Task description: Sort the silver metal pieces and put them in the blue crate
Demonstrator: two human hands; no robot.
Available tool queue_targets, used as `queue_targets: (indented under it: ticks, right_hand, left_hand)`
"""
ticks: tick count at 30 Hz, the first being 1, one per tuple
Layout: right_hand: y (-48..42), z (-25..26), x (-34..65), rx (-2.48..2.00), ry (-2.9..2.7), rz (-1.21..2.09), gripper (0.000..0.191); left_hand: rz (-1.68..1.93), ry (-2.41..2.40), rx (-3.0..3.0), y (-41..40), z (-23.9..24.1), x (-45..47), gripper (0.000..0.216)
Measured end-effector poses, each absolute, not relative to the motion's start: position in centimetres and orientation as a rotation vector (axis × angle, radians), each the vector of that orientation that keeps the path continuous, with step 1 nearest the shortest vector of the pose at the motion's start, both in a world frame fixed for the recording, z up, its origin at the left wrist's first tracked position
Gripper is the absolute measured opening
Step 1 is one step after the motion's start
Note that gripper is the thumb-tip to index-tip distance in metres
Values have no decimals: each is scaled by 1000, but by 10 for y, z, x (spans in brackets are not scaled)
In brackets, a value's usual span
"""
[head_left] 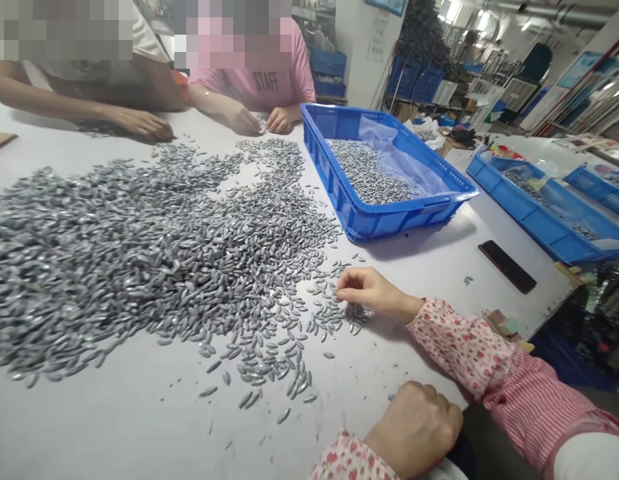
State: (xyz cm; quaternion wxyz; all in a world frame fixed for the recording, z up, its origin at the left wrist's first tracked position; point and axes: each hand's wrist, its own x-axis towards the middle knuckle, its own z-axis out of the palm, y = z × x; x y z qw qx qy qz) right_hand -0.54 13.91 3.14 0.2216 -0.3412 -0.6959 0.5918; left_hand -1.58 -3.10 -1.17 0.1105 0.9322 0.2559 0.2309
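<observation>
My right hand (374, 291) reaches in from the right, in a strawberry-print sleeve. Its fingers curl together over small silver-grey, spindle-shaped pieces (326, 317); what the fingertips hold, if anything, is too small to make out. A little cluster of these pieces lies under the palm. Closer to me, at the table's edge, rests my left hand (418, 425), back up. Its fingers fold under like a fist, and the inside is hidden. A wide heap of the same grey pieces (154, 247) spreads over the white table (114, 420), with loose ones scattered toward me.
Past my right hand stands a blue crate (414, 217) holding more grey pieces and clear plastic. Further right are a black phone (507, 267) and another blue crate (539, 220). Across the table, a person's hand (144, 125) and a co-worker's hands (284, 120) are near the heap.
</observation>
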Motion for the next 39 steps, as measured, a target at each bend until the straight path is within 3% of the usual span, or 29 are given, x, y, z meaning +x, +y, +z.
queue_targets:
  ticks: [3,7,11,18,26,33,39]
  right_hand:
    - [131,36,22,-1020,-1430,1969,29]
    - [120,40,48,-1108,-1166,2082,36]
    - [111,45,63,-1121,-1148,2056,31]
    - [102,59,77,-1124,-1379,1862,7]
    - [104,60,73,-1018,-1549,1889,1]
    - [106,47,74,-890,-1529,1948,18]
    - [110,48,78,-813,-1715,1913,18]
  left_hand:
    - [687,740,2747,-32,-16,-14,22]
    - [734,729,2750,-33,-23,-11,21]
    - [1026,821,2523,-30,-14,-16,19]
    - [1527,1427,1244,-2,19,-50,16]
    - [1439,1442,1055,12,16,-64,24]
    - [1323,1479,1008,12,19,-66,26]
    - [1238,1457,959,13,20,-65,28]
